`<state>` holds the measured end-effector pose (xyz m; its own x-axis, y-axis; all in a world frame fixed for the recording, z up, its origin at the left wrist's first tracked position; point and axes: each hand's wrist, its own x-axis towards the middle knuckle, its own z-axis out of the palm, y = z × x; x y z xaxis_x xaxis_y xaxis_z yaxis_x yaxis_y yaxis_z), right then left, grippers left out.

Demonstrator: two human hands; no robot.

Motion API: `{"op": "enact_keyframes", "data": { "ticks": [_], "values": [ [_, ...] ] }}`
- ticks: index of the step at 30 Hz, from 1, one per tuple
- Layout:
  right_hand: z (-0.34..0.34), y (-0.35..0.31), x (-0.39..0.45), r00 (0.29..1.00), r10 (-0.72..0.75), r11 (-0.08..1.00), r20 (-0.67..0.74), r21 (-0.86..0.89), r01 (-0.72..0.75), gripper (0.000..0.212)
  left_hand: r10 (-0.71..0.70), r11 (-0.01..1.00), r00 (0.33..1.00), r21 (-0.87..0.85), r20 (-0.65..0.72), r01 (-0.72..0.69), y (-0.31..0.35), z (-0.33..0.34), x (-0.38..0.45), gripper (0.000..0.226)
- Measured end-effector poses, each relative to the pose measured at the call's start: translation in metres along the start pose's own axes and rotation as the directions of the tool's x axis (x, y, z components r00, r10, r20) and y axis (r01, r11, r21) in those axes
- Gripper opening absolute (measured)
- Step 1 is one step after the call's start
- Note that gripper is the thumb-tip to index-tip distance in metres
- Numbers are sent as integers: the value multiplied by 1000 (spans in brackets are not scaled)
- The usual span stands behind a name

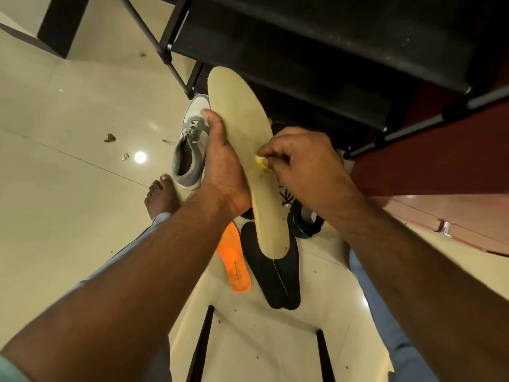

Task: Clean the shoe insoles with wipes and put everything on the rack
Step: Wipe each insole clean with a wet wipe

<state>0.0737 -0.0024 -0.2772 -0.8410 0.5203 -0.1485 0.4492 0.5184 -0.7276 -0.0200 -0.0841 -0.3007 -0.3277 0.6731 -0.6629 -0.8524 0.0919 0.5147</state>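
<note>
My left hand [224,166] grips a long beige insole [245,128] by its left edge and holds it up over the floor, toe end pointing toward the black shoe rack [303,51]. My right hand [300,158] pinches a small yellowish wipe [260,162] against the insole's right edge near the middle. On the floor below lie an orange insole [234,260] and two black insoles [272,274] side by side. A grey and white sneaker [190,144] stands on the floor left of my left hand.
A black shoe with laces [303,216] lies on the floor under my right wrist. Crumpled scraps [110,137] dot the pale tiled floor at left. A dark red cabinet [440,175] stands at right. Black stool legs [203,343] frame the bottom. My bare foot [161,195] rests near the sneaker.
</note>
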Motion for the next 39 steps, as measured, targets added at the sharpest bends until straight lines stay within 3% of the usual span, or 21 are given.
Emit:
{"op": "enact_keyframes", "data": {
  "ticks": [3, 8, 13, 16, 20, 23, 28, 32, 37, 39],
  "values": [
    [0, 9, -1, 996, 83, 992, -11, -98, -84, 18, 7, 1000, 1000, -22, -3, -7, -1, -1, 2, 102],
    [6, -8, -7, 979, -199, 980, -36, 15, 200, 14, 24, 999, 999, -46, -37, -25, 2, -1, 2, 96],
    [2, 13, -2, 998, -40, 976, 49, -212, 49, 20, -8, 998, 999, -61, -47, 5, 1, -3, 5, 103],
    [4, 1, -7, 968, -244, 968, -56, -81, 239, 15, 3, 998, 998, -64, -63, -7, 4, -2, 4, 100],
    [8, -2, -8, 914, -405, 910, -9, -100, 402, 15, -11, 997, 994, -77, -108, 2, 4, 0, 0, 100],
    [5, 11, -3, 917, -398, 900, -38, -211, 382, 10, -32, 998, 991, -67, -130, 23, 4, 1, -1, 96],
    [7, -2, -8, 874, -484, 869, 35, -95, 485, 20, -28, 997, 993, -78, -112, 19, 6, 1, 0, 101],
    [6, 18, -3, 927, -374, 921, -25, -125, 368, 18, -30, 997, 995, -66, -92, 24, 4, 1, 0, 101],
    [8, 5, -8, 874, -484, 875, -42, -31, 483, 17, -36, 995, 994, -95, -104, 26, 9, 0, 1, 101],
    [10, 11, -5, 887, -461, 887, -27, -42, 459, 15, -14, 996, 995, -85, -98, 6, 7, 0, 1, 101]
  ]
}}
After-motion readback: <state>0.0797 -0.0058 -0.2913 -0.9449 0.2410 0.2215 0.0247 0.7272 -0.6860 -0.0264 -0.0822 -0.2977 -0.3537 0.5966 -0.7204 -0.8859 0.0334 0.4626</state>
